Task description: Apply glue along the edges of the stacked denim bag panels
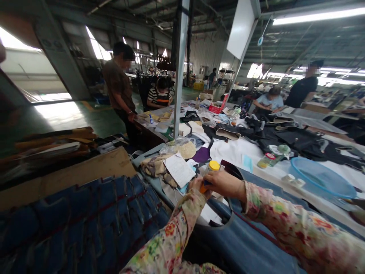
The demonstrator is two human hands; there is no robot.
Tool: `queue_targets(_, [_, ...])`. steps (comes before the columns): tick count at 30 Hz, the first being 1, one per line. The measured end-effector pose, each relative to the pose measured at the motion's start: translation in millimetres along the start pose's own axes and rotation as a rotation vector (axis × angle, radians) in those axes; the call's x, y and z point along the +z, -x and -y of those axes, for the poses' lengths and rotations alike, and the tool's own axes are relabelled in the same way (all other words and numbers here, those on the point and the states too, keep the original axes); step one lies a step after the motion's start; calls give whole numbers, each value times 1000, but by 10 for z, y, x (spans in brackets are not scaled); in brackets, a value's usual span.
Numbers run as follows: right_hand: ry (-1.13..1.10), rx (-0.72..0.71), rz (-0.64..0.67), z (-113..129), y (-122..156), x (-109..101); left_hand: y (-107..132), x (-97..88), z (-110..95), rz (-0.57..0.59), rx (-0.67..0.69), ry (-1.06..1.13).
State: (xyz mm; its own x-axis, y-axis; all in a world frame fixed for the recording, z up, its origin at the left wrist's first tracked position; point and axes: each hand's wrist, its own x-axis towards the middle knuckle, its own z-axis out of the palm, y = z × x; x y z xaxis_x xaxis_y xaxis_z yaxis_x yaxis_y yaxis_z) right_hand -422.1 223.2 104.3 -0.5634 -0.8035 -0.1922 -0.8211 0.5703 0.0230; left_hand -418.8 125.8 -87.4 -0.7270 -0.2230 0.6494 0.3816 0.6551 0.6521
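A small bottle (211, 169) with a yellow cap and an orange base is held upright above a blue fabric piece (251, 243) with a curved cut-out. My right hand (225, 183) is closed round the bottle's lower body. My left hand (195, 185) touches the bottle from the left, its fingers mostly hidden behind the right hand and the bottle. Both arms wear floral sleeves. A white slip of paper (179, 169) lies just left of the hands on crumpled beige cloth (152, 165).
A stack of dark blue stitched pieces (82, 224) fills the near left. A blue plastic basin (322, 178) sits at the right, white jar lids (293, 179) beside it. Black leather parts (299, 140) cover the far table. A metal post (179, 68) rises ahead. Other people work beyond.
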Motion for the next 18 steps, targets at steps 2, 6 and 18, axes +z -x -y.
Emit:
queue_targets(2, [4,-50,13,-28,6,-16,1,-22,-22,13,-37,7])
queue_targets(6, [2,-139,21,-58,32,-28,23,-90,-35,99,-87,38])
queue_targets(18, [-123,-383,-29,-175,57,-313,-132,-491,-315,244,-246,201])
